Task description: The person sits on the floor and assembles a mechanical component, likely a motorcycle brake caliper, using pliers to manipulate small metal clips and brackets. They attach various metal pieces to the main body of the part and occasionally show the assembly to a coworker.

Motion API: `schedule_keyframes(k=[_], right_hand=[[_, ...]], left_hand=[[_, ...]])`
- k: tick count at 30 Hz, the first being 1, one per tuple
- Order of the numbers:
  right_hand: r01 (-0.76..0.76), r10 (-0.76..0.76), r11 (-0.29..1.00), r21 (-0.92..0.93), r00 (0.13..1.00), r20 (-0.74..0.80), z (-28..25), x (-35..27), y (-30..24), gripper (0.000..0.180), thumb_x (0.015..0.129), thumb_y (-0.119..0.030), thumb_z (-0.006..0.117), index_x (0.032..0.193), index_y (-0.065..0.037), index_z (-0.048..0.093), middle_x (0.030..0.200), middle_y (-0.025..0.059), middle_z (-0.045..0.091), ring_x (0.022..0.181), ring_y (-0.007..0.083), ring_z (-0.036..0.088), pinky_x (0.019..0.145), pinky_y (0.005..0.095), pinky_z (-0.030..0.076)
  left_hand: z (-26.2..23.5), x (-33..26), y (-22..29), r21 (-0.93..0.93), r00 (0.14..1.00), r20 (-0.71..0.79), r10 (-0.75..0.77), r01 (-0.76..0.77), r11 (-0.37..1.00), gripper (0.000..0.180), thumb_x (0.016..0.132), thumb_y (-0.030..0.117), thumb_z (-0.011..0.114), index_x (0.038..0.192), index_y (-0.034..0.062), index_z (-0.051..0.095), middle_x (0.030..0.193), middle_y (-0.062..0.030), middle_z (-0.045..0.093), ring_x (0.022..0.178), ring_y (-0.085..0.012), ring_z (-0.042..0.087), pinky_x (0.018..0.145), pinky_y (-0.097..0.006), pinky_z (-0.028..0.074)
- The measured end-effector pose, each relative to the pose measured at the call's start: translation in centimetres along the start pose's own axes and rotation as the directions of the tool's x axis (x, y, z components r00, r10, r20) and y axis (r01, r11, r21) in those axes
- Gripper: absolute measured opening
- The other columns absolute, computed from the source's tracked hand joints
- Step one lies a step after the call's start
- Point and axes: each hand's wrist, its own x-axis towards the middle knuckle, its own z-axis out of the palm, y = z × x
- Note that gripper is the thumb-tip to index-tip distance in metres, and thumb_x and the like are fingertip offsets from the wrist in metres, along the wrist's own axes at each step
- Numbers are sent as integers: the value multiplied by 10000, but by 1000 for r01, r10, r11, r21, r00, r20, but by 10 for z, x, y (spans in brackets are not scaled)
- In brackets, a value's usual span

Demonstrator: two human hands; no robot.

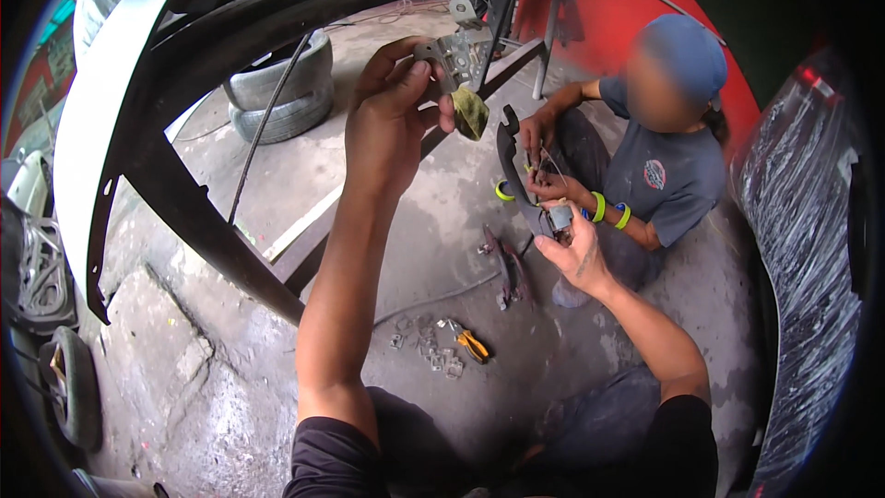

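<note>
Raised in front of the white panel, my left hand [392,115] is closed on a grey metal bracket [466,57] with holes and bent tabs. A crumpled yellow-green piece [469,114], perhaps cloth, hangs just below the bracket by my fingertips. My right hand [579,254] is lower and to the right, its thumb and fingers pinching a small grey block [560,215]. The block's kind cannot be made out. Close beyond it, a co-worker's hands [544,152] hold thin wires beside a long black curved part [510,157].
A white curved body panel [120,111] rests on a dark metal frame at left. Orange-handled pliers [472,345], several small metal clips [429,349] and a dark reddish part [505,267] lie on the concrete. Stacked tires [281,97] stand behind; a plastic-wrapped piece [802,258] is at right.
</note>
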Motion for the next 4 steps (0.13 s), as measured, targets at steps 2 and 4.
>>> schedule_keyframes(k=[2,4], right_hand=[[3,-3,1000,-17,1000,0,-1,-1,-2,475,862,-118,765,1286,-25,572,925,42,665,786,103,600,732,288,514],[-3,3,1000,-7,1000,-11,-2,-2,-3,473,868,-119,763,1291,-29,572,938,49,669,789,111,609,741,288,518]], left_hand=[[-1,0,-2,-14,999,-2,37,-37,999,303,1030,63,559,1326,-6,562,1040,-128,656,742,-220,662,599,-341,544],[-1,2,0,-45,999,-15,50,-51,998,324,1029,70,569,1346,2,555,1067,-130,659,753,-227,667,609,-347,552]])
